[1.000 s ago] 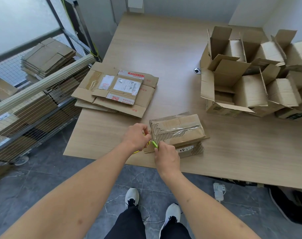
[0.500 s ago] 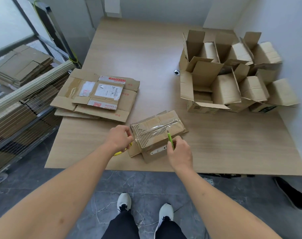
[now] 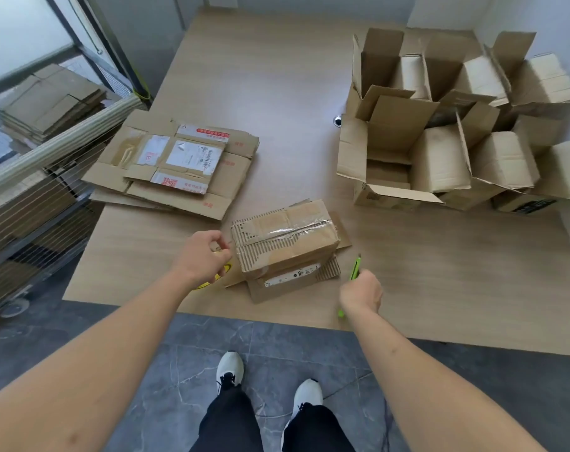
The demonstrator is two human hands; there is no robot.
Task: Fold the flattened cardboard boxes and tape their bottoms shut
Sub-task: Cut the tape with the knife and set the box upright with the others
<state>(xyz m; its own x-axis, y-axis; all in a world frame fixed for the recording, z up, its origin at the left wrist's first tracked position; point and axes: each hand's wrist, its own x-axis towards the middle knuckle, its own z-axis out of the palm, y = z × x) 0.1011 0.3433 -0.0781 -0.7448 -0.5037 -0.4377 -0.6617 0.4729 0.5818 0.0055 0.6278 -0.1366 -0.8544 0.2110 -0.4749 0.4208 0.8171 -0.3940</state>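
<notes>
At the far left a wire cart [image 3: 32,197] carries stacked flat cardboard, and on the table [image 3: 440,272] beside it lies a pile of flattened boxes [image 3: 176,171], well apart from both hands. Nearer the front edge, the left hand [image 3: 202,256] hovers with fingers curled, seemingly on a yellow tape roll [image 3: 211,280] mostly hidden beneath it — I cannot tell the grip for sure. Just to its right sits the taped box [image 3: 285,243], bottom seam up, long axis running left to right across the table; the left hand is the nearer one. Right of the box, apart from it, the right hand [image 3: 361,293] grips a green cutter [image 3: 354,268], blade end pointing away — beyond it stand the finished boxes [image 3: 440,132]
</notes>
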